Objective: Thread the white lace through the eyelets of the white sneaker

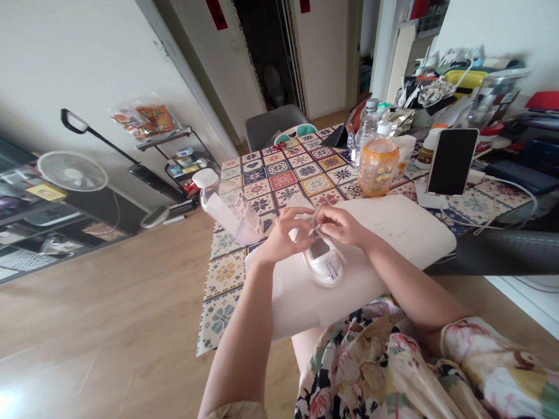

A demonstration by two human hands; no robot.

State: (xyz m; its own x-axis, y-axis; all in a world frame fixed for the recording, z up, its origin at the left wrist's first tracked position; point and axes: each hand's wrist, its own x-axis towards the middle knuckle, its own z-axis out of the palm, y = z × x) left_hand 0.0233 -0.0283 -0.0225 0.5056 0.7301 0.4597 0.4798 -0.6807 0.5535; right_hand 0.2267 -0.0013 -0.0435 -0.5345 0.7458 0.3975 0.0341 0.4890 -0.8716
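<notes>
A small white shoe-like item (326, 269) with a dark opening and small blue marks rests on a white sheet (305, 302) at the table's front edge. Over its far end, my left hand (288, 233) pinches a thin pale lace or strap. My right hand (340, 226) meets it from the other side, its fingers closed on the same pale strip. The fingertips of both hands nearly touch, and the exact shape of the strip between them is blurred.
Left of my hands a clear bottle with a white cap (207, 178) stands by a pink-white package (240, 218). Beyond are an orange jar (378, 169), a phone on a stand (452, 161) and piled clutter on the right. The tablecloth (283, 179) is patterned.
</notes>
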